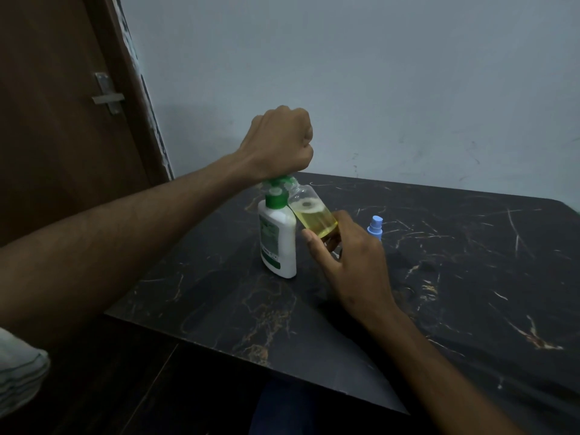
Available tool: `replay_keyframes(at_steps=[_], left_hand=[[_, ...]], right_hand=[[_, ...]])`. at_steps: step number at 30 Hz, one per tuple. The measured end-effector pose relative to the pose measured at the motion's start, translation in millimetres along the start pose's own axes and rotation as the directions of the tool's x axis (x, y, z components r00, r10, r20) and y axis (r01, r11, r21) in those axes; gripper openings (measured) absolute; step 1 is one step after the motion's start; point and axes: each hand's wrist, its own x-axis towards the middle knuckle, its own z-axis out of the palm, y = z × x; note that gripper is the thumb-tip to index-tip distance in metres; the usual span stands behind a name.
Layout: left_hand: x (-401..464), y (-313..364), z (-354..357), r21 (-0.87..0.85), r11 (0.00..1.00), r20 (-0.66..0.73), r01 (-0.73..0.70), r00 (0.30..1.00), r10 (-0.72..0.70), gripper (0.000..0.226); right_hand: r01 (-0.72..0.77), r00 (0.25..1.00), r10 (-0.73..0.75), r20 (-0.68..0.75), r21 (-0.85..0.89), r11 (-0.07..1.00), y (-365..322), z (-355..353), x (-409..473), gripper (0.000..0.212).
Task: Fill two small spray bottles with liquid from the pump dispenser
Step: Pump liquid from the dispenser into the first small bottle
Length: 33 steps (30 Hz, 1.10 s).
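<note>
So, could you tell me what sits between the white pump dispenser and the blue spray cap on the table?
In the head view, the clear bottle, tilted and part-filled with yellow liquid, held by the right hand, lies between the pump dispenser and the blue spray cap.

Dim pale-blue wall [376, 73], brown door [47, 136] left, dark marbled table [470, 277].

left fist [282, 141] on pump dispenser [277, 237], right hand [348, 265] tilting spray bottle [314, 215]

A home room: brown wooden door [47, 120] with latch [108, 97], scuffed painted wall [376, 89], marble-patterned table [439, 277].
</note>
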Motion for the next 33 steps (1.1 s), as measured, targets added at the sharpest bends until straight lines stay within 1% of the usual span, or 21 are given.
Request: replay_keyframes(at_steps=[3,8,14,19,25,30,33], left_hand=[[-5.1,-2.3,4.4,-0.026,1.0,0.003,0.012,1.0,-0.012,0.034],[-0.4,-2.5,-2.7,0.015,1.0,-0.005,-0.003,1.0,0.003,0.037],[-5.6,-2.8,5.2,-0.042,0.999,-0.005,0.024,1.0,-0.024,0.035],[-0.1,-2.8,-1.3,0.01,1.0,0.007,0.0,1.0,0.0,0.037],[-3.4,-1.2,4.4,-0.014,1.0,0.003,-0.005,1.0,0.005,0.037],[1.6,-2.5,-1.9,0.034,0.999,0.008,-0.008,1.0,0.007,0.037],[2.2,-1.2,-0.4,0.019,1.0,0.001,-0.007,1.0,0.006,0.037]], right_hand=[[0.011,1.0,-0.011,0.008,-0.006,1.0,0.3,0.1,0.1,0.036],[0.01,1.0,-0.01,0.004,0.0,1.0,1.1,0.3,-0.6,0.038],[0.015,1.0,-0.015,0.003,0.002,1.0,1.7,1.8,0.5,0.038],[0.017,1.0,-0.017,0.004,0.003,1.0,0.7,0.1,-1.1,0.037],[0.022,1.0,-0.022,0.014,-0.009,1.0,-0.2,0.3,0.6,0.038],[0.027,1.0,-0.027,0.004,-0.012,1.0,-0.9,-0.5,0.0,0.041],[0.023,1.0,-0.023,0.0,-0.008,1.0,-1.0,-0.8,0.2,0.04]])
